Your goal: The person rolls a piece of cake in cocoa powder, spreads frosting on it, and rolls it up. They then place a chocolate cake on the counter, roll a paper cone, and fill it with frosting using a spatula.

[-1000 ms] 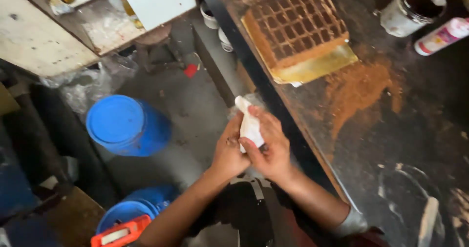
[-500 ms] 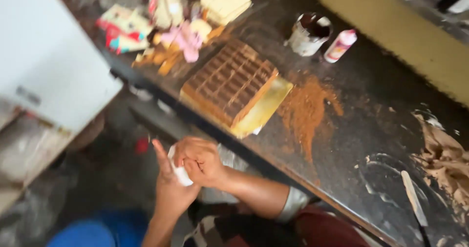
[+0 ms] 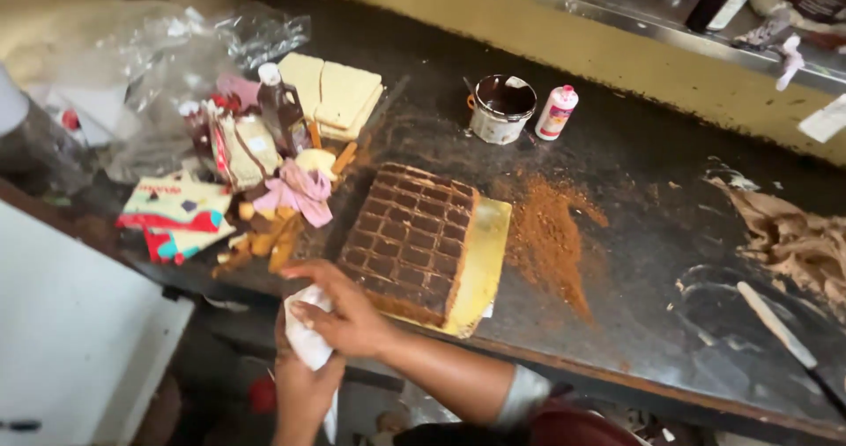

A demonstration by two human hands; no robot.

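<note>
Surface: dark worktop (image 3: 652, 182), dusted with brown powder (image 3: 548, 239).
Hands: right hand (image 3: 348, 314) and left hand (image 3: 304, 389), both with fingers closed around a white cloth (image 3: 308, 340) at the worktop's near edge.
Change: a second ago they rubbed it lower, over the floor; now the view has swung up onto the bench.
Cake: brown gridded slab (image 3: 410, 234) on a yellow board (image 3: 485, 261), just beside the hands, untouched.
Meaning: wiping appears to continue; cake work paused.
</note>
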